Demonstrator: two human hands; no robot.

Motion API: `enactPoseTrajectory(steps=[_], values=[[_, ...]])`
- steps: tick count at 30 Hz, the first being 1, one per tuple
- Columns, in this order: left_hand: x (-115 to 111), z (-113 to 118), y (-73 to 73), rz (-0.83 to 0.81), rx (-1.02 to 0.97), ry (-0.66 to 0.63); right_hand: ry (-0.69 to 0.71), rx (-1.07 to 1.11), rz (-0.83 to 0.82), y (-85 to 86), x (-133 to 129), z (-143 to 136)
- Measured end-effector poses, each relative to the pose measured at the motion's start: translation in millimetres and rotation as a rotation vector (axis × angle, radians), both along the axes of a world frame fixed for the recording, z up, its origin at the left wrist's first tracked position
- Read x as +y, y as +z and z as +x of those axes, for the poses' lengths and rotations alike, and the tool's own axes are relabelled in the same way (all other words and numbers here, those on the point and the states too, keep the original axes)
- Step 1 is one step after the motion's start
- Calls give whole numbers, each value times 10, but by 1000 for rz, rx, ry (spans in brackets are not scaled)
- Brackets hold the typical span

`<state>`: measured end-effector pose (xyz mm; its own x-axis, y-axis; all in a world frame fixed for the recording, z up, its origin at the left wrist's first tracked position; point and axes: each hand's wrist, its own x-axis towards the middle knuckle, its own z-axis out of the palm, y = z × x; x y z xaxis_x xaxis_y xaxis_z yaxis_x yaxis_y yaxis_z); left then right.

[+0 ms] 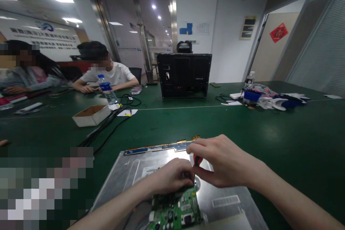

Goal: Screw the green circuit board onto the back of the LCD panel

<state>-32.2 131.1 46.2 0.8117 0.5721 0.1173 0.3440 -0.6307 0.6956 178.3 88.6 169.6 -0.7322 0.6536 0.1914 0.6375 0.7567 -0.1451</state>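
A metal-backed display panel [124,172] lies on the table in front of me. On its near part sits a green circuit board [176,212], and a narrow blue circuit strip [153,149] runs along the far edge. My right hand [215,160] grips the red and black handle of a screwdriver [197,160], held upright over the board's far right corner. Close beside it, my left hand [175,174] has its fingers pinched together near the screwdriver's lower end. What lies between those left fingers is hidden.
Dark cables [107,125] and an open cardboard box [90,115] are to the left, near a water bottle [107,89]. A black monitor housing [184,75] stands across the green table [291,133]. Bagged items [265,97] lie right. People sit at the left.
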Motion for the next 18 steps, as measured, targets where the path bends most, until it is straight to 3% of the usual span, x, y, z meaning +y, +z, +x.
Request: enactPoseTrajectory(steps=[18], values=[[41, 3, -52, 54, 63, -47, -16, 32, 61, -57, 46, 1]])
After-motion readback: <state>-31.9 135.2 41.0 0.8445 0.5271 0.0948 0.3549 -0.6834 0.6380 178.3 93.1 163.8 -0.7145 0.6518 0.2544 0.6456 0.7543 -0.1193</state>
